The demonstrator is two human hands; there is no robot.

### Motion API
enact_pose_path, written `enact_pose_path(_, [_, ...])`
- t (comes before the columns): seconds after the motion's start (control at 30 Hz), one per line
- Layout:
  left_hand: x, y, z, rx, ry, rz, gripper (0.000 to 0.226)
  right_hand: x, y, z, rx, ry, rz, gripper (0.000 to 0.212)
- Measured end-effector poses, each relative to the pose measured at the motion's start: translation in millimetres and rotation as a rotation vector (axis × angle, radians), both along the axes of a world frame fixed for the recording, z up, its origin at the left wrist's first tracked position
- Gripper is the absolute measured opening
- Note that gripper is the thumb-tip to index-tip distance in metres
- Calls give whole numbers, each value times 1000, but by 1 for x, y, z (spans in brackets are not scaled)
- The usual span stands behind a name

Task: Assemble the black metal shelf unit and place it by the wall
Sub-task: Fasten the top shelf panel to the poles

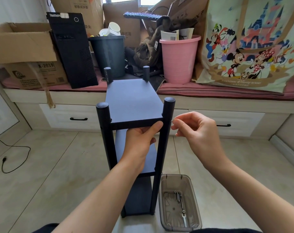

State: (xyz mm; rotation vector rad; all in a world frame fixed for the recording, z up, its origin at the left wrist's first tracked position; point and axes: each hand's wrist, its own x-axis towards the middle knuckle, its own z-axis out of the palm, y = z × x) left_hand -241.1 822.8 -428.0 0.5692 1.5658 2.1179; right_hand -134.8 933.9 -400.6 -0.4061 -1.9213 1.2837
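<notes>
Three shelves already sat between the four posts of the black shelf unit (134,105), which stood upright on the floor at twelve o'clock from me, near the window bench. My left hand (141,140) gripped the front edge of the top shelf, thumb on top. My right hand (191,126), at three o'clock of it, pinched a small screw (172,121) against the right front post. I judged fastening nearly done; spare screws lay in the tray (196,207); placing by the wall remained.

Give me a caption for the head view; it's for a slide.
Left hand steadies the top shelf while the right hand pinches a screw at the post.
</notes>
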Motion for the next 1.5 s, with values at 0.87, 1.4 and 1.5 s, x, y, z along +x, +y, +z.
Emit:
enact_pose_path(0.87, [4, -2, 2, 7, 46, 28, 29, -7, 7, -2, -232, -58, 63, 8])
enact_pose_path(1.4, [-17, -43, 8, -37, 22, -127, 49, -29, 1, -4, -630, -38, 725, 58])
enact_pose_path(1.5, [-19, -57, 11, -63, 36, -102, 35, -38, -10, -1, -592, -49, 730, 63])
